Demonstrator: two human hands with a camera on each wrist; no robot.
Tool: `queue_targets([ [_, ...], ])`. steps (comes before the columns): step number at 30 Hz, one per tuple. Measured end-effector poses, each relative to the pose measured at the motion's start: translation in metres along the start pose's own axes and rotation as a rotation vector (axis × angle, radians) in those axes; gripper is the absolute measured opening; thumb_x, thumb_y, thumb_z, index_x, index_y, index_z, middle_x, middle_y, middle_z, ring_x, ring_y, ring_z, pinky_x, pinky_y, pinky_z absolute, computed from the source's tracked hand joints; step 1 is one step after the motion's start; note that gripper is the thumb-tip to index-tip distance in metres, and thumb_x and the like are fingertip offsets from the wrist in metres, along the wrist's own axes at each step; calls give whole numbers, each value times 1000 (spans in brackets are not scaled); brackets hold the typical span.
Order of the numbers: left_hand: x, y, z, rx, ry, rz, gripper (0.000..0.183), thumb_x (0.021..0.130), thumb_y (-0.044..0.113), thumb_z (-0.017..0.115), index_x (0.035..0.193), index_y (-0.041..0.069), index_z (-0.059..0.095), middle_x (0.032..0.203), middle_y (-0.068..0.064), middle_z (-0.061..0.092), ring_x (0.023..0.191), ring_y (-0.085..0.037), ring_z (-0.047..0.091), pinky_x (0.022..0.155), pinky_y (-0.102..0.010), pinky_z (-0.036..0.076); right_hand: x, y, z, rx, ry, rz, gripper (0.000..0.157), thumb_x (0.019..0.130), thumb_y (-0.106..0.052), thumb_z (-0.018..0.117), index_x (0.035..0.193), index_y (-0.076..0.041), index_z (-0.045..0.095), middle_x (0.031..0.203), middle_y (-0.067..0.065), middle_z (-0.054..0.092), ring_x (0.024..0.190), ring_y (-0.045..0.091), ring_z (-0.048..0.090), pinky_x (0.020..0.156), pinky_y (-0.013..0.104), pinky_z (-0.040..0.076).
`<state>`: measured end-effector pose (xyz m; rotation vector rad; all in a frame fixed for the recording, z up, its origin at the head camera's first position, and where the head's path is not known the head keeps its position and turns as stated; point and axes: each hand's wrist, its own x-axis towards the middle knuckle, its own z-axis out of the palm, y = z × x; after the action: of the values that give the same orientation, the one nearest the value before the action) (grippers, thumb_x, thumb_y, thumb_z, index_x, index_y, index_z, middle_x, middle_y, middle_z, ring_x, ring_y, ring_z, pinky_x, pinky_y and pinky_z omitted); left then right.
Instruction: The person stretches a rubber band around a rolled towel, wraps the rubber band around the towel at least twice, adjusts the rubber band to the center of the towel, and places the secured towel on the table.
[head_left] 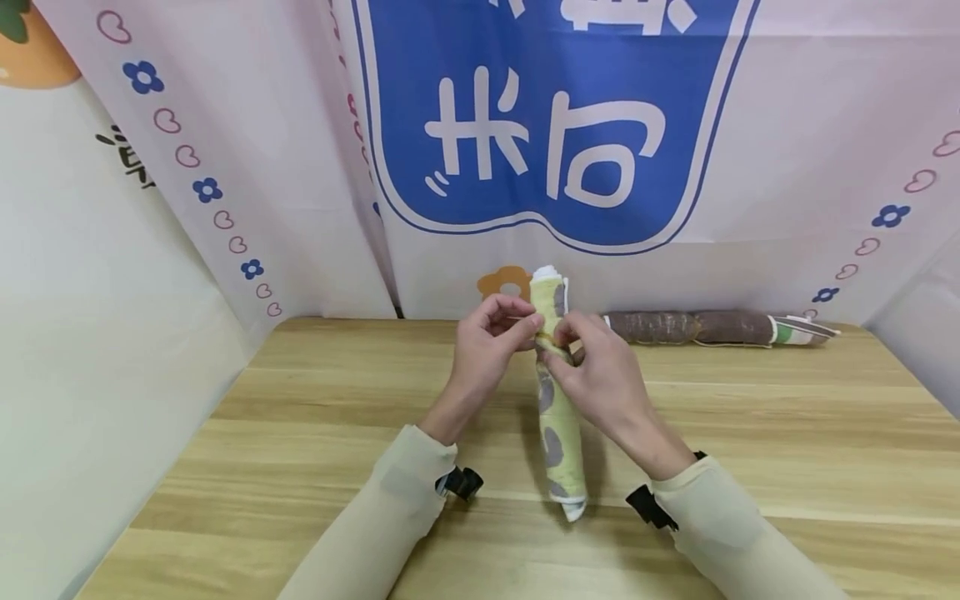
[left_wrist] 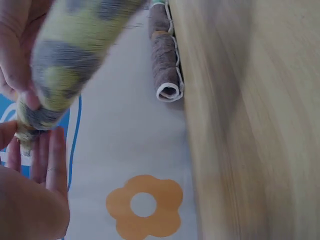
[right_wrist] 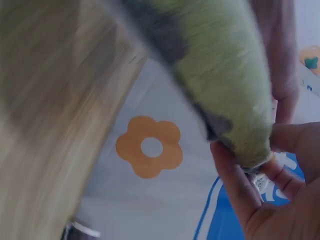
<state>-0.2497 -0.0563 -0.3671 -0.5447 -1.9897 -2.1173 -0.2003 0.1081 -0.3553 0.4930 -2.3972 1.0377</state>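
Note:
A towel rolled into a long tube (head_left: 561,425), pale yellow with grey spots, stands out between both hands, its white ends showing. Round its upper part runs a thin orange-yellow band (head_left: 551,342), where the roll is pinched narrower. My left hand (head_left: 483,346) holds the roll at the band from the left, thumb and fingertips against it. From the right, my right hand (head_left: 606,371) grips the roll just at and below the band, thumb and fingers curled round it. In the right wrist view the towel (right_wrist: 225,75) covers part of the other hand.
Behind my right hand a brown rolled towel (head_left: 731,327) with a band round its middle lies along the table's back edge. The wooden table (head_left: 300,467) meets a printed cloth backdrop (head_left: 442,275) with a blue sign and an orange flower. Black wrist cameras sit at both cuffs.

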Motion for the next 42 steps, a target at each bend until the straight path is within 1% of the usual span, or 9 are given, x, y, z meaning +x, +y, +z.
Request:
queue_targets([
  [6, 2, -2, -3, -51, -84, -88, 14, 101, 9, 72, 110, 4, 63, 101, -9, 70, 92, -16, 69, 73, -36, 64, 1, 0, 1, 167, -50, 32, 21, 91, 7, 76, 96, -8, 63, 103, 12, 68, 89, 28, 70, 70, 40, 61],
  [9, 4, -2, -6, -89, -91, -121, 14, 100, 9, 71, 111, 5, 64, 106, -10, 69, 95, -18, 69, 74, -36, 64, 1, -1, 0, 210, -73, 35, 18, 93, 9, 73, 96, -8, 68, 106, 11, 69, 99, 28, 68, 76, 42, 62],
  [12, 5, -2, -9, -100, -76, -162, 14, 97, 10, 73, 109, 8, 67, 107, -8, 69, 95, -18, 68, 75, -34, 63, 0, -3, -1, 236, -102, 32, 18, 95, 9, 71, 95, -8, 75, 104, 9, 69, 98, 27, 67, 77, 42, 62],
  [19, 5, 5, -16, -66, -38, -125, 11, 91, 2, 81, 98, 6, 72, 93, -8, 69, 81, -16, 64, 70, -26, 59, 0, -4, 2, 227, -110, 21, 19, 95, 9, 70, 92, -7, 79, 102, 7, 71, 92, 24, 68, 77, 40, 60],
  [24, 3, 9, -11, -4, 39, -69, 11, 89, 0, 83, 94, 3, 74, 89, -7, 69, 78, -16, 63, 68, -24, 58, 0, -7, 4, 67, -125, 63, 5, 96, -6, 72, 101, -4, 72, 114, 12, 65, 96, 30, 68, 75, 41, 62],
  [28, -2, 13, -3, 95, 86, -53, 12, 88, 7, 87, 93, 5, 77, 87, -7, 69, 78, -17, 63, 68, -26, 59, -3, -11, 6, -141, -126, 50, 33, 90, -27, 87, 100, -5, 64, 106, 11, 60, 78, 24, 61, 61, 38, 54],
  [31, -3, 14, 0, 118, 101, -50, 14, 87, 12, 89, 93, 8, 78, 88, -8, 69, 78, -18, 63, 66, -26, 58, -5, -10, 7, -187, -59, -19, 35, 86, -20, 91, 98, -4, 62, 100, 11, 61, 69, 22, 57, 55, 38, 51],
  [36, 0, 10, -4, -22, 61, -78, 11, 94, 8, 80, 95, 5, 70, 93, -7, 67, 82, -16, 64, 71, -28, 62, -2, -6, 5, -79, 39, -110, 23, 85, 1, 84, 94, -6, 63, 96, 11, 66, 70, 24, 63, 57, 38, 54],
  [42, 5, 4, -9, -125, -66, -173, 6, 99, 7, 69, 96, 7, 64, 93, -3, 64, 87, -14, 65, 74, -30, 62, 0, -4, 0, 89, -25, -29, 20, 89, 5, 78, 97, -10, 66, 102, 9, 69, 74, 22, 68, 61, 38, 57],
])
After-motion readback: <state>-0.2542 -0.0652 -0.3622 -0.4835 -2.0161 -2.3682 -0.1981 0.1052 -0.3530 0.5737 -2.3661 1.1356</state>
